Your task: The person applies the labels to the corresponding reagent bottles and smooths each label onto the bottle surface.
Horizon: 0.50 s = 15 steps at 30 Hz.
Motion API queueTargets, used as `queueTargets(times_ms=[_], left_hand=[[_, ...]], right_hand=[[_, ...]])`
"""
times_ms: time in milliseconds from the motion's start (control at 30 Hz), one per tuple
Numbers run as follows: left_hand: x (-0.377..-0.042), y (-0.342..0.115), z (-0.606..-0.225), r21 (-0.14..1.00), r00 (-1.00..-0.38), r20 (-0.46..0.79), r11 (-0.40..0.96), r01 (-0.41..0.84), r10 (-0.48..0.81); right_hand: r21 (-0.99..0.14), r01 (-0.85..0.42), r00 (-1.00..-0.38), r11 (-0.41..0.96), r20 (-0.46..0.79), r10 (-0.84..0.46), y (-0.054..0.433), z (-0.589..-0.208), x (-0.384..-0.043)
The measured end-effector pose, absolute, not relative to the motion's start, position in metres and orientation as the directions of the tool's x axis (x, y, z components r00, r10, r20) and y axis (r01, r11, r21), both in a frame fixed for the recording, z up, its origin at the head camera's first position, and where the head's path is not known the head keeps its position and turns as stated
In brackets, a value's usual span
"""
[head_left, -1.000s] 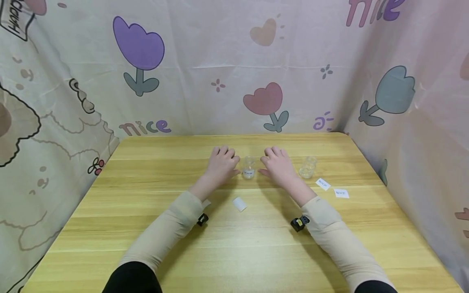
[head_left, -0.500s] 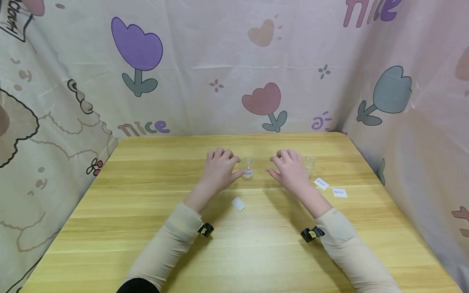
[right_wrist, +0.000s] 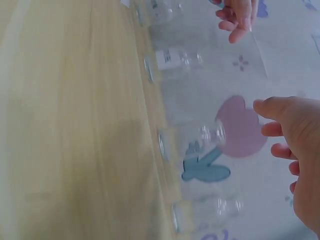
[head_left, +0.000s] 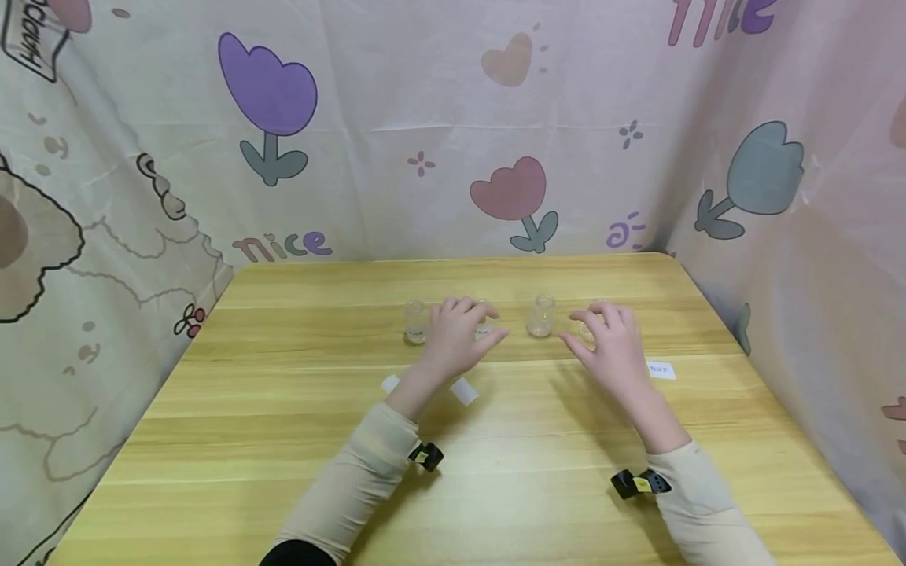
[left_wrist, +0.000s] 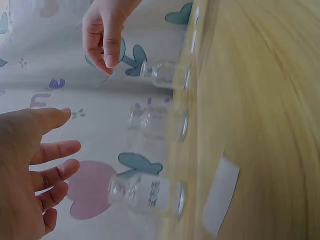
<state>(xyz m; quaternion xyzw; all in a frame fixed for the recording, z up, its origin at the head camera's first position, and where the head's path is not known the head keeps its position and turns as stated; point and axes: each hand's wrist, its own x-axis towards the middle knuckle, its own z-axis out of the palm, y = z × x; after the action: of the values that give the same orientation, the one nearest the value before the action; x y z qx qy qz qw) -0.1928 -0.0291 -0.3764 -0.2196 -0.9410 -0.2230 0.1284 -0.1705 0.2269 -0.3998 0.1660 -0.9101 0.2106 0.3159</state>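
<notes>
My left hand (head_left: 460,338), fingers loosely spread and holding nothing, overlaps a glass bottle with a label (head_left: 484,332) in the head view. The left wrist view shows that hand apart from this labelled bottle (left_wrist: 150,194). Left of it stands another labelled glass bottle (head_left: 415,324). An unlabelled glass bottle (head_left: 541,317) stands upright between my two hands. My right hand (head_left: 612,346) is raised with its thumb and fingers apart, grasping nothing. It partly hides a second unlabelled bottle (head_left: 586,332), which the right wrist view shows upright as a clear bottle (right_wrist: 207,212).
A printed white label (head_left: 661,369) lies on the wooden table (head_left: 524,487) right of my right hand. Two small white paper pieces lie nearer me, one (head_left: 465,391) by my left wrist and one (head_left: 390,384) partly behind it. A patterned curtain (head_left: 396,94) encloses the table.
Both hands have moved right, the right one coming in front of the rightmost bottle and a printed label. The left hand has uncovered the leftmost bottle. The unlabelled bottle between them has come into sight.
</notes>
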Motion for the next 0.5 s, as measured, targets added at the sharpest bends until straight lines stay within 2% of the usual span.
queueTargets(times_ms=[333,500], left_hand=[[-0.193,0.009,-0.382,0.37,-0.866,0.277,0.785,0.497,0.417],[-0.191,0.029,-0.383,0.376,-0.872,0.23,0.788,0.488,0.431]], right_hand=[[-0.389,-0.282,-0.815,0.877,0.579,-0.005,0.266,-0.406,-0.155],[-0.384,-0.242,-0.817,0.891,0.576,0.025,0.286,-0.409,-0.151]])
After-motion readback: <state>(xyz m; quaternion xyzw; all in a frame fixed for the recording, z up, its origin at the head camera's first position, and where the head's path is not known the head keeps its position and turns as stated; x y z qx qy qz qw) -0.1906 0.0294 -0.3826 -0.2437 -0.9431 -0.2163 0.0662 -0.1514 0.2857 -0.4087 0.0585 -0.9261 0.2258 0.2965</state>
